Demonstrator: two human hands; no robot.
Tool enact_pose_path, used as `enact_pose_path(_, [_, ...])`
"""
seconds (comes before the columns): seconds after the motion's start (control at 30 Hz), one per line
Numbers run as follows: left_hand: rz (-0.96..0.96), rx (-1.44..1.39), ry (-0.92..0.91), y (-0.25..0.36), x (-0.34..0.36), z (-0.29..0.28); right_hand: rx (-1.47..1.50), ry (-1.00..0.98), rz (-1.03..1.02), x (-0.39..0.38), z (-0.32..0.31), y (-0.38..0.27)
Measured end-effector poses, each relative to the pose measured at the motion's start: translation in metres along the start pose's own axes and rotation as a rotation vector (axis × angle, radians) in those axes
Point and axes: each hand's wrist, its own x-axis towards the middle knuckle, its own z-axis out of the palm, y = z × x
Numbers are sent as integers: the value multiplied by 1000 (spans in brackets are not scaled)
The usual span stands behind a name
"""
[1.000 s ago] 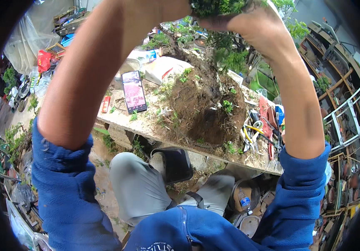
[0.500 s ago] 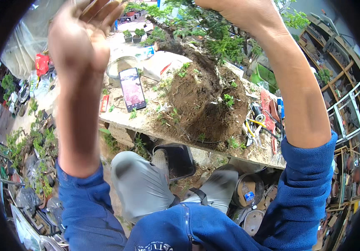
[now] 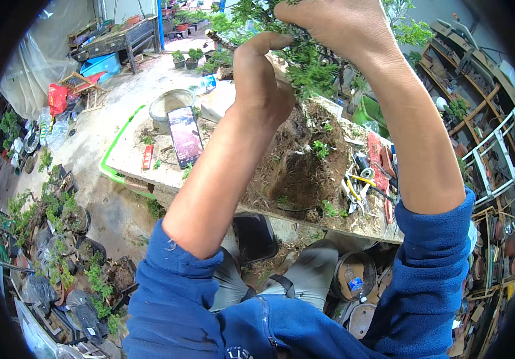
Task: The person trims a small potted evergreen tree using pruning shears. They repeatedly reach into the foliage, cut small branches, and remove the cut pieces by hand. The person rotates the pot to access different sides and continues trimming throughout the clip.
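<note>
A small conifer bonsai (image 3: 314, 75) with green foliage stands in a large mound of brown soil (image 3: 305, 173) on a work table. My left hand (image 3: 263, 78) is bent at the wrist beside its trunk, fingers curled against the foliage; what they hold is hidden. Higher up and to the right, my right hand (image 3: 344, 27) reaches into the branches. Its fingers are bent inward, partly cut off by the upper edge, and whatever is in them does not show.
A phone (image 3: 186, 136) with a lit screen leans against a round tub (image 3: 171, 103) on the table (image 3: 162, 170). Tools, including yellow-handled pliers (image 3: 356, 188), lie right of the soil. Potted plants and clutter line the left floor; a white metal rack (image 3: 500, 158) stands at right.
My left hand has swung right and down from the upper left, fingers spread before, to the bonsai, where they now curl. My right hand stays at the branches with a slight shift.
</note>
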Motion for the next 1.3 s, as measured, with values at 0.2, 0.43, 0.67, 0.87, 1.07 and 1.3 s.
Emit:
enact_pose_path(0.2, [124,-150,-164,-17,11,7,8,193,27,10,16,8])
enact_pose_path(0.43, [180,-145,-126,-25,13,10,-42,153,111,11,11,-5])
enact_pose_path(0.67, [301,-176,-181,-29,21,9,43,121,117,7,7,-4])
enact_pose_path(0.87, [413,-112,-76,-23,-9,19,21,105,163,8,5,3])
enact_pose_path(1.07, [524,473,-214,-12,0,17,313,24,353,14,-13,2])
enact_pose_path(1.3, [574,918,-161,18,14,33,219,-278,603,10,-51,0])
